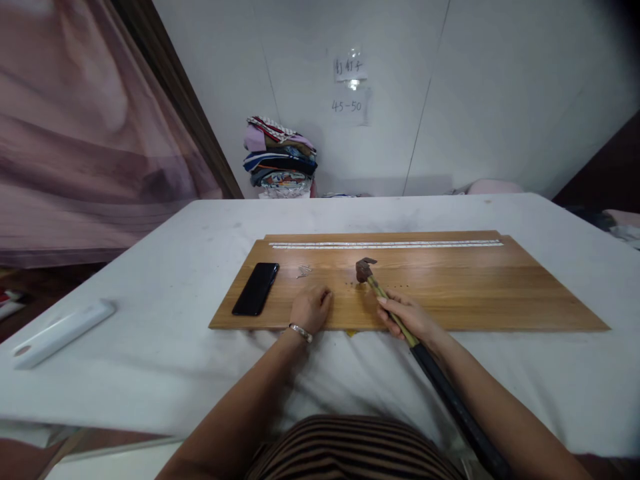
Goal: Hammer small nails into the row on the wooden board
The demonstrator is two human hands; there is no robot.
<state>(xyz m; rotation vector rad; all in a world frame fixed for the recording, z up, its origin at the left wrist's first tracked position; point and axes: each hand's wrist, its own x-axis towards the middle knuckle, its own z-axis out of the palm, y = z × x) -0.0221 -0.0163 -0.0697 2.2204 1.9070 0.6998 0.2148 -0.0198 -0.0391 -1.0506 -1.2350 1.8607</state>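
My right hand (407, 315) grips a claw hammer (435, 377) partway up its yellowish handle, below the rusty brown head. The hammer's head (363, 270) is over the wooden board (480, 287), by a row of small dark dots, possibly nail heads or holes. My left hand (311, 308), with a bracelet at the wrist, rests on the board's near edge. Its fingers are curled in, and whether anything is inside is hidden. Just beyond it lies a small group of loose nails (303, 271). A black phone (256, 289) lies left of them on the board.
Two white measuring strips (385, 245) run along the board's far side. The board is on a white-covered table (165, 287). A white, elongated object (64, 333) lies at the left. Folded clothes (281, 160) are stacked by the wall, beside a pink curtain (90, 127).
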